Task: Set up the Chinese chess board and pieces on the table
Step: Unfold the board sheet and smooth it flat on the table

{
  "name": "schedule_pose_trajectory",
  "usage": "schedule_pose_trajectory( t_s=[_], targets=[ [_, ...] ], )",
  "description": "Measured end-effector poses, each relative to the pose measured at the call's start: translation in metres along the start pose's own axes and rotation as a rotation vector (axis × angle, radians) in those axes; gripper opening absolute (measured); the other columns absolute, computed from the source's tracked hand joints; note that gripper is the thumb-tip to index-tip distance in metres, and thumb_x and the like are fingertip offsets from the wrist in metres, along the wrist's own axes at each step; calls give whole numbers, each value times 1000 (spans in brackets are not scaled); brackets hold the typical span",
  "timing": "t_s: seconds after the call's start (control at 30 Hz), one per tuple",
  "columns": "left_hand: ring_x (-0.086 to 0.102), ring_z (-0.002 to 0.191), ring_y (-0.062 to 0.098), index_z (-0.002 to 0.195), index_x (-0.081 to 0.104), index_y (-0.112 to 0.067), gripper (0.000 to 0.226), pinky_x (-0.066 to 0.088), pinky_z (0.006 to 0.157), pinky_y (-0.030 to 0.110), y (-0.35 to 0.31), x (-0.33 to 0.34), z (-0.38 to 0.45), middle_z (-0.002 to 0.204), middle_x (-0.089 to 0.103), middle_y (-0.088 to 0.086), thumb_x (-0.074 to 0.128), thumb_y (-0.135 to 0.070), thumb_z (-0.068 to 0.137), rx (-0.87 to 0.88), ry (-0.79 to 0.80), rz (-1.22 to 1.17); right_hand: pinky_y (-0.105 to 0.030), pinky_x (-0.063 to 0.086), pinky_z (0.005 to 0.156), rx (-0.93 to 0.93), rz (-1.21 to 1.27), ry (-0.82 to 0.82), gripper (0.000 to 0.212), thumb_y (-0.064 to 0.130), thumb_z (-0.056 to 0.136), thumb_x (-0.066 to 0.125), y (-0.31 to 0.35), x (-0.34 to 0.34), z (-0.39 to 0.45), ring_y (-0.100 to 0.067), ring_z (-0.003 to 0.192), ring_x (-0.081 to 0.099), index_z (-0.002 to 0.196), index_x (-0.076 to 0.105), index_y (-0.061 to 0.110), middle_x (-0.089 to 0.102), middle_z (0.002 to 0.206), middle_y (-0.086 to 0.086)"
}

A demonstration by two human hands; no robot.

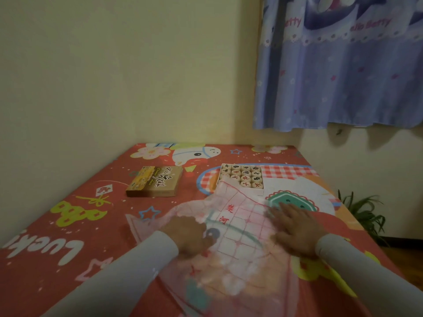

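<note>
A thin translucent chess board sheet (238, 225) with a red grid and red characters lies partly spread on the table, its far corner lapping over the piece tray. My left hand (186, 234) rests on the sheet's left part, fingers curled; whether it pinches the sheet is unclear. My right hand (295, 227) lies flat on the right part, fingers apart. Behind the sheet stands a white tray (258, 192) filled with several round wooden chess pieces (242, 177) marked red and black. The brown box lid (154, 181) lies to the left.
The table (68, 225) wears a red cartoon-print cloth and stands in a wall corner. A blue curtain (338, 72) hangs at the upper right. A green plant (364, 213) stands on the floor beyond the table's right edge.
</note>
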State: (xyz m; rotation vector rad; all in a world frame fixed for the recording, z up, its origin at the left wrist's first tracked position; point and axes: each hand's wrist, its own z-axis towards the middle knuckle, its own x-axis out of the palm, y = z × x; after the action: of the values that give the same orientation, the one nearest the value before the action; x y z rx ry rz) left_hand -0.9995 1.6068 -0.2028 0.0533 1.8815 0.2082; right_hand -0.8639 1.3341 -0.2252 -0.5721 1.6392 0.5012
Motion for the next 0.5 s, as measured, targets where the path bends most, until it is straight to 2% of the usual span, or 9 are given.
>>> schedule_pose_trajectory(
  t_s=[0.07,0.1,0.17,0.23,0.27,0.33,0.4,0.43,0.5],
  targets=[
    [57,109,33,117,58,-16,54,45,89,38,-12,-10,-1,117,62,16,20,-50,99,59,-45,-3,-42,10,118,33,53,-125,70,59,90,35,10,-5,4,-24,147,9,151,10,35,9,160,-3],
    [59,105,31,109,63,-13,51,46,85,37,-16,-12,2,110,64,13,25,-45,99,78,-96,-3,-40,15,117,27,88,-167,64,49,94,38,18,-7,4,-23,145,15,151,14,32,15,159,-3],
    [61,99,26,101,65,-13,42,46,80,34,-19,-12,9,104,65,9,34,-40,97,90,-221,-23,-36,23,114,-1,171,-202,58,45,96,39,33,-11,3,-21,140,27,149,23,30,25,156,0],
    [59,102,26,108,63,-15,32,43,79,32,-18,-9,16,108,63,8,41,-35,96,105,-333,-49,-35,28,112,-40,216,-162,58,52,95,39,46,-11,-1,-20,136,32,146,30,28,32,151,2],
    [55,107,26,116,60,-18,32,42,82,33,-17,-7,18,113,60,7,43,-34,95,123,-371,-59,-37,28,112,-52,201,-127,60,57,93,39,49,-8,-4,-20,136,32,146,30,29,32,151,2],
    [42,126,26,134,49,-26,41,37,99,37,-12,2,20,134,48,5,45,-39,95,153,-380,-101,-40,22,115,-63,132,-37,68,67,89,35,48,0,-6,-24,140,24,147,26,31,25,154,-1],
    [16,145,26,147,29,-36,57,20,115,43,-2,15,21,158,20,1,40,-52,94,140,-302,-179,-43,9,119,-55,83,34,79,77,83,24,42,9,-6,-24,147,7,150,13,36,7,160,-1],
    [5,148,24,150,18,-39,64,12,118,44,4,20,20,162,7,-1,36,-60,93,127,-254,-205,-43,4,119,-41,82,46,83,80,80,18,38,12,-7,-24,148,0,150,7,37,0,161,0],
    [-7,149,23,152,4,-40,75,3,120,44,14,28,19,162,-6,0,26,-73,88,85,-171,-223,-43,-2,117,-27,80,39,86,81,76,11,32,18,-7,-23,148,-8,150,-1,38,-9,161,1]
  ],
)
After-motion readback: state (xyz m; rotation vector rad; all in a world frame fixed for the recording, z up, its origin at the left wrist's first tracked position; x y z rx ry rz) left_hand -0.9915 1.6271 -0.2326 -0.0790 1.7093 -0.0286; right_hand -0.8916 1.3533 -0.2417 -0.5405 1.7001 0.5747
